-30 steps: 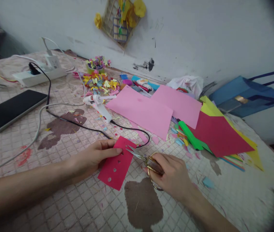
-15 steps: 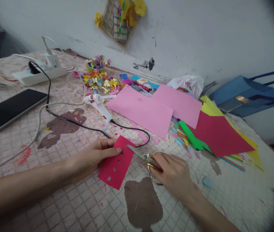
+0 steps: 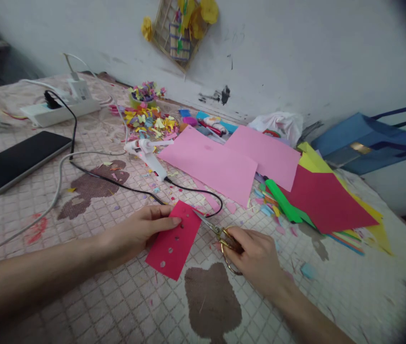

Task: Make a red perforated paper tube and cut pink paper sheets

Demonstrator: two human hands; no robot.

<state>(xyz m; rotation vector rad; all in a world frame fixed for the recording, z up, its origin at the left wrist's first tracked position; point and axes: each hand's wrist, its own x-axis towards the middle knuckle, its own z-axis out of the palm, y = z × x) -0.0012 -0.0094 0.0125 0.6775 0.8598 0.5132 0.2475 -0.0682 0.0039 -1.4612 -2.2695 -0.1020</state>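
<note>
A quilted cloth covers the tabletop (image 3: 110, 306), its far part carrying overlapping pink sheets (image 3: 210, 165). The left forearm (image 3: 52, 265) reaches in from the left edge, rising gently; the right forearm (image 3: 310, 310) slants up and inward from the lower right. Both hands meet near the middle, close above the cloth. The left hand (image 3: 147, 228) pinches a red card (image 3: 186, 243) by its left edge — thumb flat across the face, fingers mostly hidden behind. The right hand (image 3: 256, 248) is curled around gold-handled scissors (image 3: 217, 231), blades aimed up and left at the card's upper right edge — whether they touch, I cannot tell. Small holes (image 3: 170, 250) run in a line along the card.
</note>
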